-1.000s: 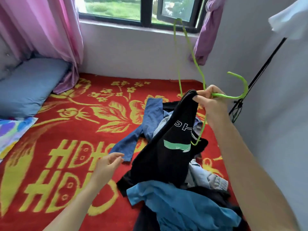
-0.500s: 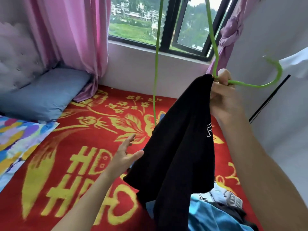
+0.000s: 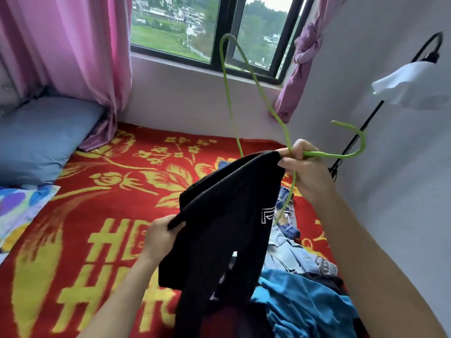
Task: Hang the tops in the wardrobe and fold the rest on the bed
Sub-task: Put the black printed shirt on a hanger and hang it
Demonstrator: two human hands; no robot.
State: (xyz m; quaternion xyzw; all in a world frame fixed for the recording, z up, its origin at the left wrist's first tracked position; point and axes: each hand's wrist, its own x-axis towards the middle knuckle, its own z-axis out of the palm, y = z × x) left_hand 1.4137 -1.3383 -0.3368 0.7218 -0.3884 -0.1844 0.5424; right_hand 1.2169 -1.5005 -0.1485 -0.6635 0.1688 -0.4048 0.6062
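Nearest, low R: heap of clothes on the bed w/ a blue garment [image 3: 305, 296] on top and pale denim [image 3: 292, 254] just behind. L hand [image 3: 158, 236] pinches a lower edge of the black top [image 3: 227, 228], fingers curled over the cloth. The top is held above the heap, its upper edge taut btwn the hands, long axis running low-L to high-R, the rest hanging down onto the clothes. R hand [image 3: 305, 172] clenches the top's upper corner together w/ the neck of the green hanger [image 3: 329, 155]. Hanger lies sideways: hook points R toward the wall, long axis steep, far end up by the window [image 3: 175, 28], near end down behind the top. Under it all a red blanket [image 3: 97, 215]; grey pillow [image 3: 41, 140] far L, pink curtain [image 3: 73, 57] beyond.
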